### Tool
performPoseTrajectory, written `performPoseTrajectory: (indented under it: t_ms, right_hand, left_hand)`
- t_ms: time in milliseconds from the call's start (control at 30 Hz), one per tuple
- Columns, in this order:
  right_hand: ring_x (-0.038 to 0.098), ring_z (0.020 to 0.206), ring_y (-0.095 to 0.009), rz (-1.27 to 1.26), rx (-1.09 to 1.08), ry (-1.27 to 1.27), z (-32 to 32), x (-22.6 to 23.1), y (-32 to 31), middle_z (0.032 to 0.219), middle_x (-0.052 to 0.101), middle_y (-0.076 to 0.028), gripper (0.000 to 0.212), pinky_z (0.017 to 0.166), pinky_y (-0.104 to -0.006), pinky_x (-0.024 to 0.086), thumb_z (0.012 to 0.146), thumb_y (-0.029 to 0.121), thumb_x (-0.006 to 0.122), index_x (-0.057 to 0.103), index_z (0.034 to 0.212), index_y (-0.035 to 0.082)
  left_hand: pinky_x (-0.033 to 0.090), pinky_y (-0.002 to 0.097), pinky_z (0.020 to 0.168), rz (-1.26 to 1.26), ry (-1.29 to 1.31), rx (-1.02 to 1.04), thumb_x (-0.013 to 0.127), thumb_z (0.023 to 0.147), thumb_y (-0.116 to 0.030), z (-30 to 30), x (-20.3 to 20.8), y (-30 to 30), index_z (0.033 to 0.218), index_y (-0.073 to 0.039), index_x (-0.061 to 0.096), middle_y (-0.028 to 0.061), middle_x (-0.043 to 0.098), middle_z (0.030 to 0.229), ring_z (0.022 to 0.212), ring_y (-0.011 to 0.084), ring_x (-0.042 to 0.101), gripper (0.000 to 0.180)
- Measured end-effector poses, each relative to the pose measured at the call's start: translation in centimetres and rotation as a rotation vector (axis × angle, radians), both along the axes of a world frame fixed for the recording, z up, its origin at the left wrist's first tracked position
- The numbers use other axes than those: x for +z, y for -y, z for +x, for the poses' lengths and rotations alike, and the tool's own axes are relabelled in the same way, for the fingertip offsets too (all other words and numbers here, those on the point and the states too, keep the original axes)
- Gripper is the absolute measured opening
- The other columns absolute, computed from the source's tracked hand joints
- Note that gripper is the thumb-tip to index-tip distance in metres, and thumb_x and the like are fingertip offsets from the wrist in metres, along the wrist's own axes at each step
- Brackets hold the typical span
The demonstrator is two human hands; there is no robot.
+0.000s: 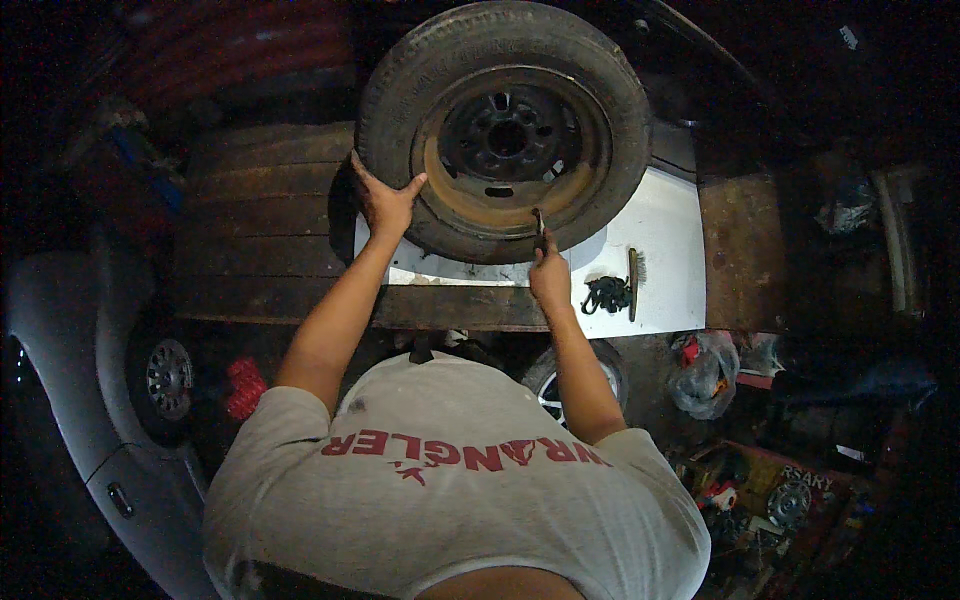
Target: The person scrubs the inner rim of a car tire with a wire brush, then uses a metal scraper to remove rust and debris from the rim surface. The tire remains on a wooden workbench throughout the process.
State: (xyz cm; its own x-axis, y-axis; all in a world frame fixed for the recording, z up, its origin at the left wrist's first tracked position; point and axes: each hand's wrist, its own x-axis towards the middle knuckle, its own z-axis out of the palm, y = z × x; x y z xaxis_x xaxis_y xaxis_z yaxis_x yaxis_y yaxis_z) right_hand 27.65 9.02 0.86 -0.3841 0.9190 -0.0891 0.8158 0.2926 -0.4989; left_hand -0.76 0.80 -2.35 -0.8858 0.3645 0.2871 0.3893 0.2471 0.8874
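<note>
A wheel, its black tyre (385,125) mounted on a rusty steel rim (445,195), lies tilted on the bench in front of me. My left hand (387,203) grips the tyre's left side, thumb stretched over the sidewall towards the rim and fingers round the outer edge. In my right hand (550,272) is a slim dark hand tool (540,230), closed in the fingers. Its tip meets the lower right part of the rim; I cannot make out its exact kind. A wire brush (633,283) lies to the right of that hand.
Under the wheel is a white sheet (675,240) on a wooden plank bench (255,220). A tangled black bundle (606,294) lies beside the brush. A grey car (60,330) stands at left, another wheel (550,390) below the bench, and a plastic bag (705,380) at right.
</note>
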Motion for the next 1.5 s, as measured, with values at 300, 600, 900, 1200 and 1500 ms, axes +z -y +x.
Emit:
performPoseTrajectory:
  t_ms: [300, 600, 900, 1200, 1500]
  right_hand:
    - [0.063, 0.088, -0.048, 0.083, 0.069, -0.218, 0.5, -3.3, 0.3, 0.089, 0.065, -0.03, 0.043, 0.074, -0.0557, 0.05, 0.091, 0.017, 0.054, 0.051, 0.132, 0.004]
    - [0.061, 0.09, -0.049, -0.113, 0.135, -0.02, -3.7, -3.5, 4.6, 0.09, 0.064, -0.031, 0.044, 0.076, -0.0543, 0.048, 0.094, 0.02, 0.053, 0.05, 0.137, 0.014]
    - [0.063, 0.084, -0.046, -0.081, 0.035, 0.075, -0.8, -1.3, 1.8, 0.087, 0.065, -0.029, 0.051, 0.071, -0.0548, 0.049, 0.092, 0.017, 0.052, 0.045, 0.143, 0.019]
    - [0.063, 0.086, -0.047, -0.057, 0.072, 0.09, 0.0, -0.4, 0.3, 0.088, 0.065, -0.029, 0.045, 0.077, -0.0552, 0.049, 0.094, 0.018, 0.05, 0.048, 0.138, 0.013]
    - [0.062, 0.088, -0.047, -0.098, 0.22, -0.063, -4.4, -4.4, 4.6, 0.091, 0.065, -0.028, 0.042, 0.075, -0.0561, 0.048, 0.094, 0.023, 0.053, 0.052, 0.135, 0.012]
  left_hand:
    - [0.024, 0.0493, 0.113, -0.006, 0.026, 0.002, 0.089, 0.061, -0.039, -0.1, -0.4, 0.1, 0.15, -0.001, 0.009, 0.0298, 0.027, 0.148, 0.137, 0.0428, 0.029, 0.125]
    - [0.024, 0.0488, 0.114, 0.02, 0.028, 0.01, 0.089, 0.062, -0.039, 0.2, -0.2, 0.0, 0.15, -0.001, 0.007, 0.0299, 0.028, 0.148, 0.136, 0.0436, 0.03, 0.126]
    - [0.021, 0.0488, 0.115, 0.034, 0.003, 0.009, 0.089, 0.062, -0.035, 0.3, -0.2, 0.2, 0.15, 0.001, 0.007, 0.0297, 0.024, 0.15, 0.139, 0.042, 0.024, 0.126]
    - [0.022, 0.049, 0.114, 0.004, 0.008, 0.02, 0.089, 0.062, -0.038, 0.2, -0.5, 0.2, 0.15, 0.0, 0.008, 0.0295, 0.025, 0.149, 0.138, 0.0431, 0.026, 0.126]
    - [0.024, 0.0487, 0.113, 0.034, 0.008, 0.019, 0.089, 0.061, -0.038, 0.4, -0.2, 0.0, 0.151, -0.004, 0.009, 0.0287, 0.028, 0.148, 0.136, 0.043, 0.029, 0.125]
